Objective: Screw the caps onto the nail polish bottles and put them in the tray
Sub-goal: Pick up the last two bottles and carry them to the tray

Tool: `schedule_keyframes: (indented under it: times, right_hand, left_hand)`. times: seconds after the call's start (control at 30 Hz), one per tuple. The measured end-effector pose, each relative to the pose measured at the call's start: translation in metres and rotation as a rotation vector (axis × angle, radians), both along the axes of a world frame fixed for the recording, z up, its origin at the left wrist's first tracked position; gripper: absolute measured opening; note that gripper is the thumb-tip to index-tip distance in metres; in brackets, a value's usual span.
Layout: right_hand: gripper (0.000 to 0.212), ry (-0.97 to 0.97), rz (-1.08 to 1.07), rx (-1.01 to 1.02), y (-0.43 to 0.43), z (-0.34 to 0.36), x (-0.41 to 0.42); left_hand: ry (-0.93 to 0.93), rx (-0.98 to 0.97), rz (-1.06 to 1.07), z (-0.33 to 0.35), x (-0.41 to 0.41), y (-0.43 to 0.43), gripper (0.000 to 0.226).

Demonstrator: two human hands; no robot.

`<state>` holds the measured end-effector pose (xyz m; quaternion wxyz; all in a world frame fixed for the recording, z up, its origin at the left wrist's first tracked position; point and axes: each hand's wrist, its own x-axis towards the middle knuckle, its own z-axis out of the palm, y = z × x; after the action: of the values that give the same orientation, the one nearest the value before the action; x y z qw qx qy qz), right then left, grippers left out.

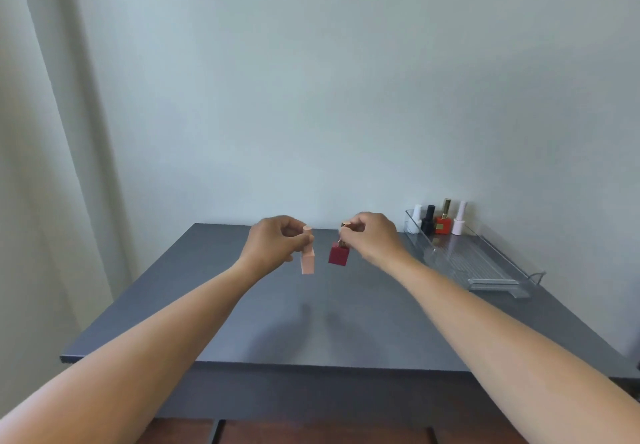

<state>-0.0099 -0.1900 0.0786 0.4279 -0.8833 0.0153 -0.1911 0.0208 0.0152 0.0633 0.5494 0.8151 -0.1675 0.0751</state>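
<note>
Pinching the pink cap (307, 232) between thumb and curled fingers, the left grip (277, 239) is clamped on the pale pink nail polish bottle (308, 260), which hangs upright beneath it, clear of the tabletop (242, 322). The right grip (372, 235) is likewise closed on the gold cap (344, 224) of the dark red nail polish bottle (338, 255), whose square body dangles a little tilted, just beside the pink one but not touching it. Whether either cap is screwed fully home cannot be told from here. Both bottles look small and light, probably smooth glass, so hard, slick and breakable if dropped. Carried by the cap alone, a bottle depends on its thread, so the flat-sided body seems the safer place to hold while the other hand twists the cap. Well to the right, along the edge of the tabletop, lies a long clear plastic tray (498, 282) with low walls and a ribbed floor. At its far end four capped bottles stand upright in a close row: a white bottle (417, 216), a black bottle (428, 223), an orange-red bottle (443, 223) with a tall gold cap, and a pale pink-white bottle (460, 223). The ribbed floor nearer the person looks the likely spot for the two bottles in hand.
</note>
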Motion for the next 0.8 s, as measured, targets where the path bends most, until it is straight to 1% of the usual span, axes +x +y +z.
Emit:
schedule_keyframes:
  times: [0.13,0.23,0.4,0.47,0.67,0.8]
  right_hand:
    - [0.007,-0.058,-0.078,0.045,-0.058,0.014,-0.016]
    - [0.011,-0.090,-0.158,0.052,-0.100,0.022,-0.024]
    - [0.010,-0.121,-0.250,0.086,-0.164,0.031,-0.031]
    - [0.011,-0.119,-0.281,0.065,-0.187,0.032,-0.030]
    - [0.003,-0.095,-0.309,0.007,-0.244,0.033,-0.015]
    - [0.006,-0.070,-0.329,-0.022,-0.273,0.032,0.007]
  left_hand:
    - [-0.015,-0.030,-0.087,0.012,-0.004,-0.047,0.010]
    - [-0.021,-0.042,-0.144,0.020,-0.007,-0.084,0.009]
    - [-0.018,-0.036,-0.202,0.029,-0.004,-0.144,0.010]
    - [-0.016,-0.025,-0.218,0.031,0.000,-0.167,0.010]
    - [-0.015,0.024,-0.225,0.042,0.023,-0.234,0.011]
    - [-0.011,0.053,-0.220,0.047,0.045,-0.275,0.012]
